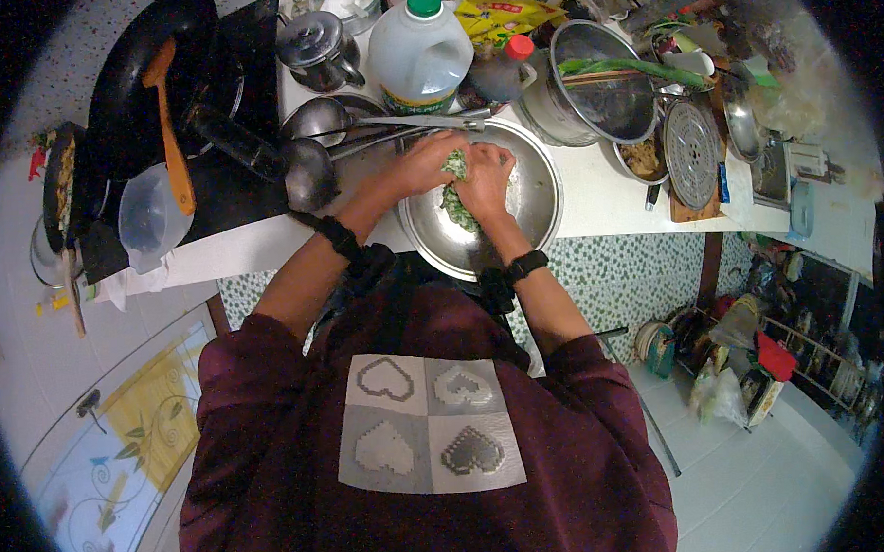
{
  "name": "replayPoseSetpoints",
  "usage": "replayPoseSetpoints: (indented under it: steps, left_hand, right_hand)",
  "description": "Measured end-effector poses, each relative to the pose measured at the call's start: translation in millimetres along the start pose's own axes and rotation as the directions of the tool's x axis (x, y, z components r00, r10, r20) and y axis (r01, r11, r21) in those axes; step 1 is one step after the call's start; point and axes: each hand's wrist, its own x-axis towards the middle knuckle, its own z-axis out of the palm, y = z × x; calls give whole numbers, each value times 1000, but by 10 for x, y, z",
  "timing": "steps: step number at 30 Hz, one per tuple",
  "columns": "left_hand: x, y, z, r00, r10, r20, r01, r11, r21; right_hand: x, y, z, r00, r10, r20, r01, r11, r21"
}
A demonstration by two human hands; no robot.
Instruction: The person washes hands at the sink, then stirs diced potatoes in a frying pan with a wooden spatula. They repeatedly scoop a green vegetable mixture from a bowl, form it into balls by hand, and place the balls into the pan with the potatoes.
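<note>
My left hand (431, 163) and my right hand (484, 183) are close together over a wide stainless steel bowl (539, 221). Between them is a clump of pale, green-flecked food mixture (454, 164), which looks like chopped greens. My left fingers curl against its upper part. From the other side, my right hand bends around the mixture, its fingertips partly hidden. More of the mixture lies in the bowl below, just left of my right hand. The bowl sits at the counter's front edge, close to my body.
Left of the bowl are steel ladles (311, 175), a black wok (143, 89) with a wooden spatula (165, 125) and a clear plastic bowl (151, 217). Behind stand a large plastic jug (420, 54) and a red-capped bottle (501, 73). A steel pot (604, 99) holds scallions.
</note>
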Motion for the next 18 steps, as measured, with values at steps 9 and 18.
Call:
replayPoseSetpoints:
  steps: [9, 18]
  left_hand:
    - [-241, 95, -113, 924, -338, 180, 370, 671, -643]
    - [-608, 706, -327, 945, -251, 209, 184, -121, -975]
  right_hand:
    - [-21, 171, -42, 996, 15, 83, -23, 995, 98]
    - [18, 268, 121, 992, -26, 122, 34, 997, -66]
